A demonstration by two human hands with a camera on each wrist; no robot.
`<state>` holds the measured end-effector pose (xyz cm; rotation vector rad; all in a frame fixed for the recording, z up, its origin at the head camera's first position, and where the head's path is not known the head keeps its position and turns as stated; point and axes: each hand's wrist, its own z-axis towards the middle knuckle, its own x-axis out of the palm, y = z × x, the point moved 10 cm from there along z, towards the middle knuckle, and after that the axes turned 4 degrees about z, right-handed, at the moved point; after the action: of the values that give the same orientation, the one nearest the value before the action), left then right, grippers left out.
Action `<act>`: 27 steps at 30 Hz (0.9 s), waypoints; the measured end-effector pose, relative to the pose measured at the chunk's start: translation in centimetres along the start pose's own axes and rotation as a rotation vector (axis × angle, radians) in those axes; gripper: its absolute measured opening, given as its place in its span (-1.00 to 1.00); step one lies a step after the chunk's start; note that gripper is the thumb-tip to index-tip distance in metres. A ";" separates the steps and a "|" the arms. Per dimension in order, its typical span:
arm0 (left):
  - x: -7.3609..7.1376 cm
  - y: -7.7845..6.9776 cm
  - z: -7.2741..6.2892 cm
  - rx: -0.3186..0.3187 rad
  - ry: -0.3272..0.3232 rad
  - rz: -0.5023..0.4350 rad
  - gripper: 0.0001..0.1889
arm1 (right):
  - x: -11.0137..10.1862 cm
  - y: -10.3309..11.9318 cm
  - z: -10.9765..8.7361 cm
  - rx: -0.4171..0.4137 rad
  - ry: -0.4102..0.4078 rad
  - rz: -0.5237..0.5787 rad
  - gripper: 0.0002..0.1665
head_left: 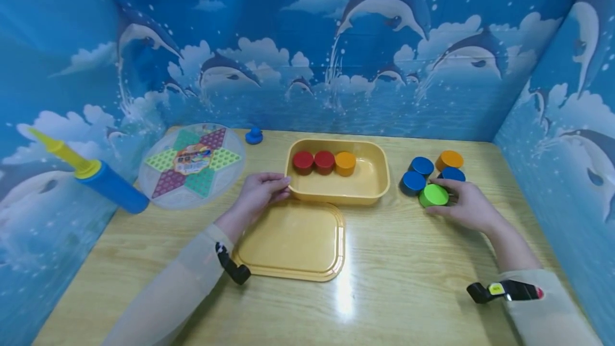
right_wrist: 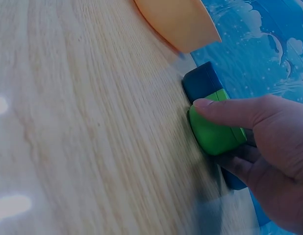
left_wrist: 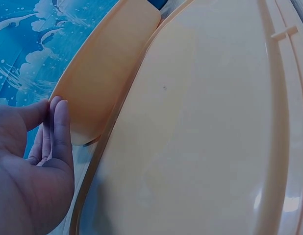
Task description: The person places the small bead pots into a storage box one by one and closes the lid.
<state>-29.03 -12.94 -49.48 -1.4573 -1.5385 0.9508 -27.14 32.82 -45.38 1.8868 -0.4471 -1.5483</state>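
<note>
My left hand (head_left: 260, 195) pinches the left rim of a shallow yellow plastic box (head_left: 336, 194). Two red cylinders, one a red cylinder (head_left: 303, 163) at the far left, and an orange cylinder (head_left: 345, 164) stand in a row inside it. Over to the right, my right hand (head_left: 468, 204) grips a short green cylinder (head_left: 434, 195) between thumb and fingers. In the right wrist view the thumb lies across the green cylinder (right_wrist: 215, 128); some fingers are hidden behind it. Blue cylinders, such as the blue cylinder (head_left: 413, 183), and another orange cylinder (head_left: 449, 159) stand close around it.
A yellow lid (head_left: 293, 239) lies in front of the box. At left are a round star-patterned game board (head_left: 192, 166) and a blue pump (head_left: 112, 188) with a yellow handle. A small blue duck (head_left: 254, 135) sits near the dolphin-print backdrop (head_left: 326, 105).
</note>
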 end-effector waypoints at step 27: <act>0.0 -0.2 -0.1 -0.003 0.004 0.003 -0.66 | -2.4 2.7 -0.8 -0.019 -0.003 0.039 0.03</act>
<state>-29.00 -12.92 -49.28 -1.4628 -1.5363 0.9475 -26.55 32.60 -41.71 1.8509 -0.4661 -1.5245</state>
